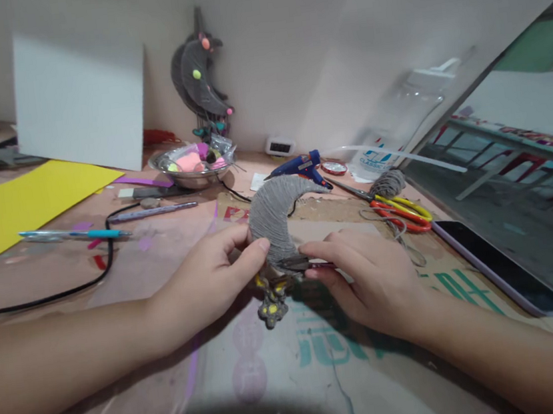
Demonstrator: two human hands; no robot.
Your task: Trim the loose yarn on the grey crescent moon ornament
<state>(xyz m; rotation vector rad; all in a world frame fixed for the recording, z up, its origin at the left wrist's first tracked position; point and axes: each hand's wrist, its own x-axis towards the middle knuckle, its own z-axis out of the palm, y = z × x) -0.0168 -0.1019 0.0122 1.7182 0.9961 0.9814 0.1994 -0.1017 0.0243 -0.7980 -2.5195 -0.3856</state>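
Note:
A grey yarn-wrapped crescent (275,214) stands upright at the middle of the table. My left hand (210,282) pinches its lower left side between thumb and fingers. My right hand (366,276) is closed on a thin dark tool (304,264) pressed against the crescent's bottom end. A small beaded yellow-and-grey ornament (271,305) hangs below the crescent, between my two hands.
Orange-and-yellow scissors (400,210) and a ball of grey yarn (387,183) lie at the right, beside a phone (500,267). A blue glue gun (302,167), a metal bowl of pompoms (193,163), finished crescents (200,75), yellow paper (18,202), pens and a black cable (88,277) lie behind.

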